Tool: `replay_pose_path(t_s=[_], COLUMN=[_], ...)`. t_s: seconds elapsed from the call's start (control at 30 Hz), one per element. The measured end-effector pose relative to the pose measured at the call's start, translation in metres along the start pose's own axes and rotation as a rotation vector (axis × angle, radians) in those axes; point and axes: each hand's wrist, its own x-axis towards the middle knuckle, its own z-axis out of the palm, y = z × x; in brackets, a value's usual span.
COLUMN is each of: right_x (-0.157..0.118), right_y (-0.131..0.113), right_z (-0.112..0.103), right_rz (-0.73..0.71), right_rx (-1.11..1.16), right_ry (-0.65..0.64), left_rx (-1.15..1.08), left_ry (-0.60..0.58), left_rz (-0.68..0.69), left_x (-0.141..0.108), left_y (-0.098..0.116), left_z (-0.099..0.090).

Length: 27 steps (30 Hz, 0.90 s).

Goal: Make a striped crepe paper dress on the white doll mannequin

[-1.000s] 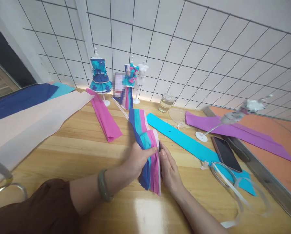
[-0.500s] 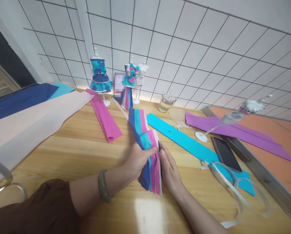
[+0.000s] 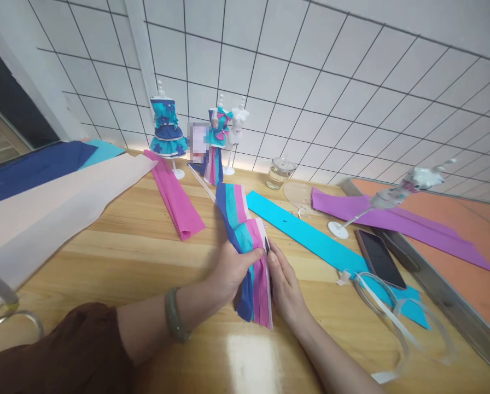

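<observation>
1. Step in hand, as I judge it: close work along the pale edge of a striped crepe-paper strip [image 3: 245, 235]. The strip, banded navy, teal, pink and pale, lies between the two hands, over the wooden table [image 3: 196, 372].
2. The left hand [image 3: 228, 273] is closed on the strip, its thumb pressed flat over the pink band.
3. The right hand [image 3: 286, 284] sits at the pale edge with fingers curled in and thumb raised beside a small dark object [image 3: 268, 244]. I cannot tell whether it grips that object, the paper or both.
4. The next move seems to call for a steady left pinch and small, exact right-hand motions, since such thin layers could slip or crease.
5. Hard to make out: the dark object is mostly covered, and the left fingers are hidden under the paper. A metal loop [image 3: 27, 316] is cut off at the left edge; the white ribbon [image 3: 396, 323] looks smeared; a pixelated patch [image 3: 198, 143] hides something beside the dressed mannequins [image 3: 168, 128].
</observation>
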Motion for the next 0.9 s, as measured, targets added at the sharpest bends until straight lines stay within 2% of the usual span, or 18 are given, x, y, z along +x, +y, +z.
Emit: replay_pose_path(t_s=[0.73, 0.9], right_x=[0.0023, 0.0025], right_y=[0.0034, 0.0034], right_z=[-0.0008, -0.001], right_rz=[-0.011, -0.001], right_rx=[0.013, -0.004], right_ry=[-0.011, 0.009], left_rx=[0.009, -0.046], left_ry=[0.029, 0.0], left_rz=[-0.034, -0.06], left_x=[0.0006, -0.0024], left_y=[0.0011, 0.006], left_z=[0.0002, 0.0025])
